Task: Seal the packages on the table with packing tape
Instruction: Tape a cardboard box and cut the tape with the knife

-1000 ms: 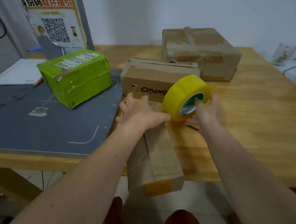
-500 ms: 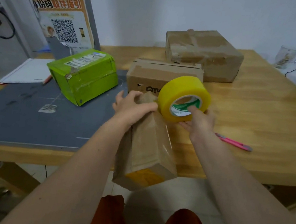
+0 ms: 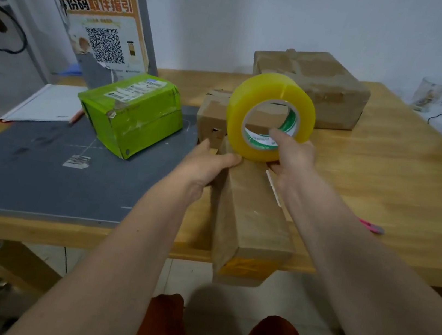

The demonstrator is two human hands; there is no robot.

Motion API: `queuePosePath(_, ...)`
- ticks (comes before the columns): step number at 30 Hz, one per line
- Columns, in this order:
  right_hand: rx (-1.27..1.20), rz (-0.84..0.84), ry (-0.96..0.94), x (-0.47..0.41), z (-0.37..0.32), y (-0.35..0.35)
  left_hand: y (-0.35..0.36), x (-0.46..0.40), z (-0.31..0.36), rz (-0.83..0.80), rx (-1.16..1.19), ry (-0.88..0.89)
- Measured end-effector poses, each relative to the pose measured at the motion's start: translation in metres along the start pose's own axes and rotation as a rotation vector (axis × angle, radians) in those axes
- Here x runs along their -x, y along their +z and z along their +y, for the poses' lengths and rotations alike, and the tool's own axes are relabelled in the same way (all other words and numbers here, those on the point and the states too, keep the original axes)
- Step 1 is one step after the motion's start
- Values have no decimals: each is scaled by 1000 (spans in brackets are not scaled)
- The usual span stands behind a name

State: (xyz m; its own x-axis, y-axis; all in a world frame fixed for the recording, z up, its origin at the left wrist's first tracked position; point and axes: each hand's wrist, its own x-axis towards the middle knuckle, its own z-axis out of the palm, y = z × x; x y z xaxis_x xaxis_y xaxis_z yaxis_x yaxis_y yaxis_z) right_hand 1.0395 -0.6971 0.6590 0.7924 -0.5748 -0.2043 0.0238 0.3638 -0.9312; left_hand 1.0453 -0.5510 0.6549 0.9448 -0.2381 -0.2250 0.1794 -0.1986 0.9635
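While the long box [image 3: 252,218] overhangs the table's [image 3: 402,177] front edge, the left hand [image 3: 208,165] grips its far end; the right hand [image 3: 290,154] pinches the tape roll [image 3: 270,117] through its core. Stiff, probably light cardboard; hold the ends.

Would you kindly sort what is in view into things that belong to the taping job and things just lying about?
Job: tape roll, long box, green box, small brown box, far brown box, right hand, left hand.

Lying about: glass mug, notebook, pink cutter, poster.
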Motion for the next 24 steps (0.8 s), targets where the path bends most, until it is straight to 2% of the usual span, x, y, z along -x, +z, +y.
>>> queuePosePath(3,119,76,-104,4,1,6,13,16,20,-6,-129,102)
queuePosePath(6,215,106,-176,7,1,8,33,26,12,81,-210,8)
queuePosePath(12,288,18,-202,4,-16,8,13,22,-6,35,-171,7)
queuePosePath(14,193,-33,-134,4,-21,7,6,24,-8,10,-137,22)
queuePosePath(18,-200,-49,186,2,-18,-10,4,22,-12,-22,-121,-9)
queuePosePath(21,-278,-36,230,4,-13,-15,4,22,-2,-39,-220,-22)
queuePosePath(24,-261,-36,193,7,-13,-12,15,12,13,-31,-474,-20)
